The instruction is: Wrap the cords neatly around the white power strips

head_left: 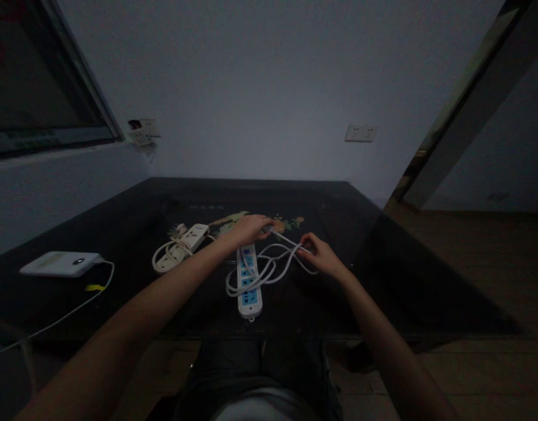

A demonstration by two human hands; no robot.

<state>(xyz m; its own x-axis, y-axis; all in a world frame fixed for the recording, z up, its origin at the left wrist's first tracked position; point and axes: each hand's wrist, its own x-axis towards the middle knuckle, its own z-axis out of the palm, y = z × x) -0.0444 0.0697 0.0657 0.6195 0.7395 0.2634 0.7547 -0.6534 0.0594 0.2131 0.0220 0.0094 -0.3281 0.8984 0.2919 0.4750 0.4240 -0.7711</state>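
- Closest, at the lower left and lower right, my forearms slant inward up the frame, the left stretched longer and the right wrist bent toward the middle.
- Just below centre, the blue-and-white power strip (250,296) lies lengthwise on the dark tabletop (304,310), with loops of its white cord (286,238) across it.
- Right of centre, my right hand (321,255) pinches the cord between thumb and fingers; a light pinch should let loops slide without tightening crossings.
- Slightly farther, near centre, my left hand (251,227) is closed, palm down, on what looks like the plug (268,228). I'd keep that end steady and ease slack out one loop at a time.
- Left of centre, a cream power strip (194,237) rests apart from my hands.
- Farthest, at upper right, a wall socket (361,133).
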